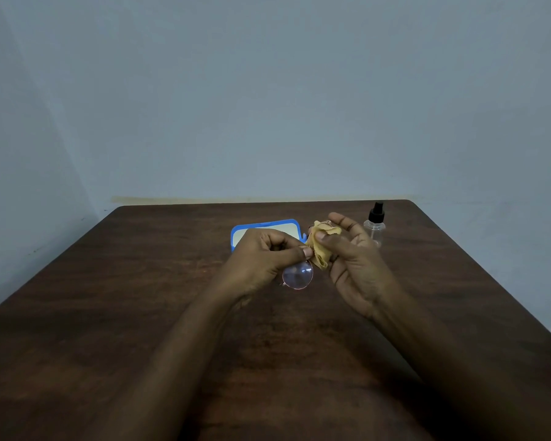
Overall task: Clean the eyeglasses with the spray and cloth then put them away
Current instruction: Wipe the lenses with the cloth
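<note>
The eyeglasses have round pinkish lenses in a thin frame and are held above the table's middle. My left hand pinches their frame near the bridge, one lens hanging free below my thumb. My right hand pinches a crumpled yellow cloth around the other lens, which is hidden inside the cloth. A small clear spray bottle with a black nozzle stands upright just right of my right hand.
An open blue eyeglass case with a pale lining lies on the dark wooden table behind my left hand. A plain pale wall stands right behind the table's far edge.
</note>
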`<move>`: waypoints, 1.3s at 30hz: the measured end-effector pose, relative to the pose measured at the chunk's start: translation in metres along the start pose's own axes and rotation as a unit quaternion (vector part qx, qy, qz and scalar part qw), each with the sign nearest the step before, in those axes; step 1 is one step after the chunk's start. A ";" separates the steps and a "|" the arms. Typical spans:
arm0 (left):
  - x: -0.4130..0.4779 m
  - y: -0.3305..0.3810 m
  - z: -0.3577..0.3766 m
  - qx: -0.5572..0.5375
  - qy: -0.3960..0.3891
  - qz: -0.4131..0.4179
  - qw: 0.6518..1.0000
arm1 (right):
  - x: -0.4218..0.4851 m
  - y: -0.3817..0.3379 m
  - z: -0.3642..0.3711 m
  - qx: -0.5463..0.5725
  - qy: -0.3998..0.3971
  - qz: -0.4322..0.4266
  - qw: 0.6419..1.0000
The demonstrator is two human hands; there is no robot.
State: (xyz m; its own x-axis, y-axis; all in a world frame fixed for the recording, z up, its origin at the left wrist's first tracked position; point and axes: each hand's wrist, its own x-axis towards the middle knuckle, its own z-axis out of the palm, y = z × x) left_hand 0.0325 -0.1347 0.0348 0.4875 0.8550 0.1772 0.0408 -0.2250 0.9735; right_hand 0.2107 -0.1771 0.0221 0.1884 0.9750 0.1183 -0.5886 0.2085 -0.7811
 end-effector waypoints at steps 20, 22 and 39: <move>0.004 -0.004 -0.005 0.019 -0.002 0.008 1.000 | 0.001 -0.004 0.002 0.040 0.034 0.012 0.999; 0.004 -0.004 -0.005 0.015 0.003 0.011 1.000 | 0.001 -0.004 0.001 0.053 0.042 0.019 0.998; 0.005 -0.004 -0.007 0.006 0.030 0.003 1.000 | 0.006 -0.006 -0.008 -0.137 -0.044 -0.008 0.990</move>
State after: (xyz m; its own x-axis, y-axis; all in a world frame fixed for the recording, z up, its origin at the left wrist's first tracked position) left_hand 0.0286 -0.1266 0.0330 0.4339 0.8803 0.1921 0.0477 -0.2354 0.9707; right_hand 0.2222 -0.1728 0.0227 0.1190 0.9771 0.1763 -0.3483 0.2074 -0.9142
